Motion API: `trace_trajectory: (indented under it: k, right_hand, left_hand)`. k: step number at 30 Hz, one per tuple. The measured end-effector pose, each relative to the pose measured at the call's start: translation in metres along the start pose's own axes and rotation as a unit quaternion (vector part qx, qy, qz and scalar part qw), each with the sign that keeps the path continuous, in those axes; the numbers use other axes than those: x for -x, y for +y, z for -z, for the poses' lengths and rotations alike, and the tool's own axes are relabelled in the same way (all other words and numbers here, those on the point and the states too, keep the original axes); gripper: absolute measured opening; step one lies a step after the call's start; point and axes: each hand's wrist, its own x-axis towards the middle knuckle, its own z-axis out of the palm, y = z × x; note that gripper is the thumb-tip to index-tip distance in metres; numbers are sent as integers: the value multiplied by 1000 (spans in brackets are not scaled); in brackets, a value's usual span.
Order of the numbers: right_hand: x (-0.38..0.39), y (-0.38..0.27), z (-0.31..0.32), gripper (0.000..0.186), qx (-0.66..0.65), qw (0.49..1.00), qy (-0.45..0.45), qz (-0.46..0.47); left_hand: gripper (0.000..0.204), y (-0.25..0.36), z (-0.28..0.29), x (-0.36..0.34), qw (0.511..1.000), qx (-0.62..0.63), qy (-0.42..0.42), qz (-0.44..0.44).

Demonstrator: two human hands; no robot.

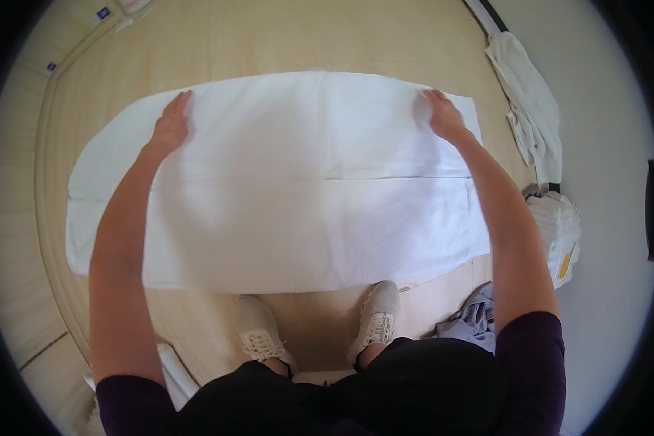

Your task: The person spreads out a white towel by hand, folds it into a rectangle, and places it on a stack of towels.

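A large white cloth (269, 232), like a folded sheet or towel, lies spread across the light wood floor before me. A straight crease or fold runs across its middle, and its left corner is rounded. My left hand (173, 125) rests flat on the cloth's far left part, fingers stretched out, holding nothing. Near the far right corner, my right hand (445, 116) lies on the cloth with its fingers extended; they are slightly blurred. Both arms reach forward, wide apart.
My feet in light shoes (379, 312) stand at the cloth's near edge. On the right lie a grey crumpled cloth (476, 320), a white plastic-wrapped bundle (556, 229) and a hanging white fabric piece (527, 98). Pale panels (11, 218) border the left side.
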Motion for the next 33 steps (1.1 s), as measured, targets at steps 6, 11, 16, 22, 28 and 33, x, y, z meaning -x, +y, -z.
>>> trace_trajectory:
  k: [6,11,16,22,28,33]
  right_hand:
    - [-23,-27,7,52,43,984,-146,-88]
    - [5,-28,35,55,151,968,-184,-78]
    - [14,-7,43,64,303,916,-218,149]
    - [-5,56,96,14,287,955,12,69]
    - [-13,62,138,6,315,938,138,-28]
    - [71,60,133,14,250,943,212,52]
  left_hand:
    - [69,61,29,-7,989,-50,-74,118]
    - [44,57,67,23,967,-198,-143,74]
    - [40,21,95,45,961,-166,-218,-27]
    - [21,-68,135,44,962,-244,-121,-19]
    - [16,-95,159,49,977,-143,159,26]
    - [18,-75,169,154,973,-154,164,56]
